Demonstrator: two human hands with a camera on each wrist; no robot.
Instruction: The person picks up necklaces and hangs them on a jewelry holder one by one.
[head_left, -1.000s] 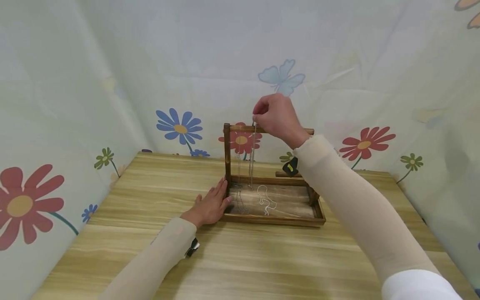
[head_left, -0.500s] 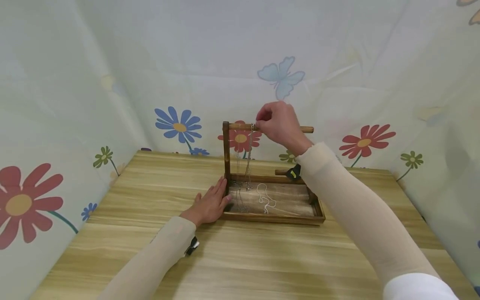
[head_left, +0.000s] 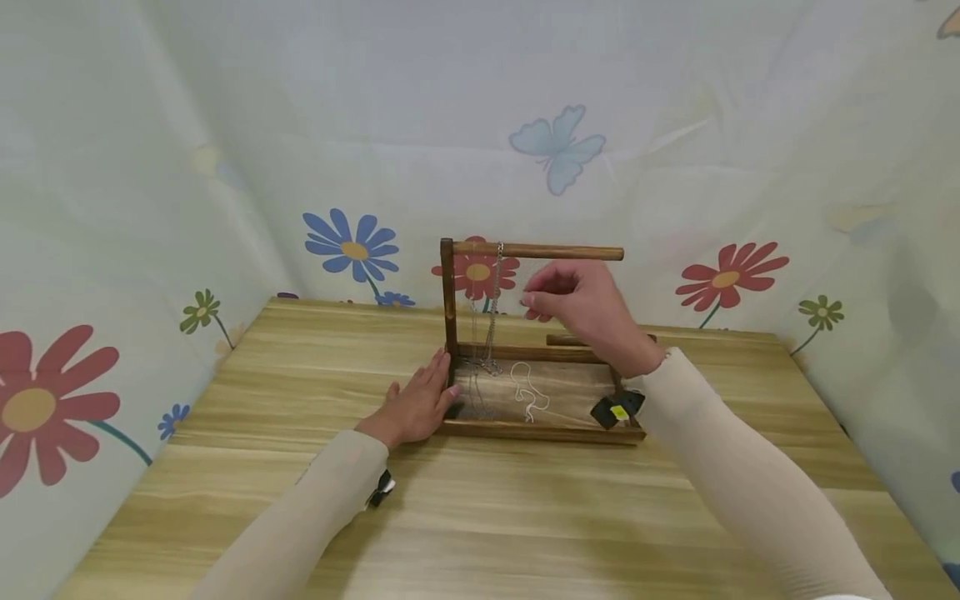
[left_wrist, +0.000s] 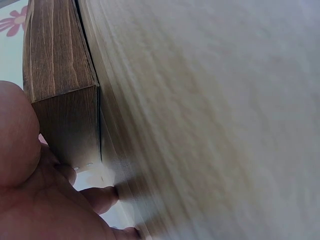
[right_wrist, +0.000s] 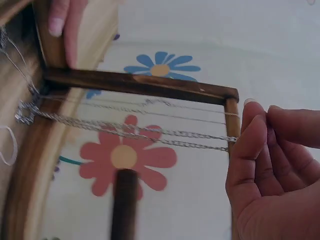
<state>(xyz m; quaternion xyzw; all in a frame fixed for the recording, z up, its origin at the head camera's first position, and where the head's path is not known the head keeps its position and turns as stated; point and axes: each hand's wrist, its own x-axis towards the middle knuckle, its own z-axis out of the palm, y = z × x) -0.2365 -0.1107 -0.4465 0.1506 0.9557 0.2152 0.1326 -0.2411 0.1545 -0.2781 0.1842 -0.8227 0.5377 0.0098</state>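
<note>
A wooden jewelry stand has an upper bar [head_left: 562, 252] above a shallow tray [head_left: 540, 433]. Over the bar hangs a silver chain necklace [head_left: 495, 292], its lower end reaching the tray. A thinner chain [head_left: 473, 329] hangs to its left, close to the upright. A white necklace [head_left: 530, 392] lies loosely on the tray floor. My left hand [head_left: 411, 408] rests with straight fingers against the tray's left end. My right hand [head_left: 581, 302] is below the bar, right of the hanging chains, fingers loosely bent. Nothing shows between its thumb and fingertips in the right wrist view.
A shorter wooden rod [head_left: 566, 340] sticks out low at the right of the stand, partly behind my right hand. The stand is on a wood-grain table [head_left: 525, 517]. Behind it hangs a flower-printed cloth [head_left: 420, 125].
My right hand has let go of the silver chain necklace, which now hangs on the bar. That hand has come down and slightly right. My left hand stays at the tray's end.
</note>
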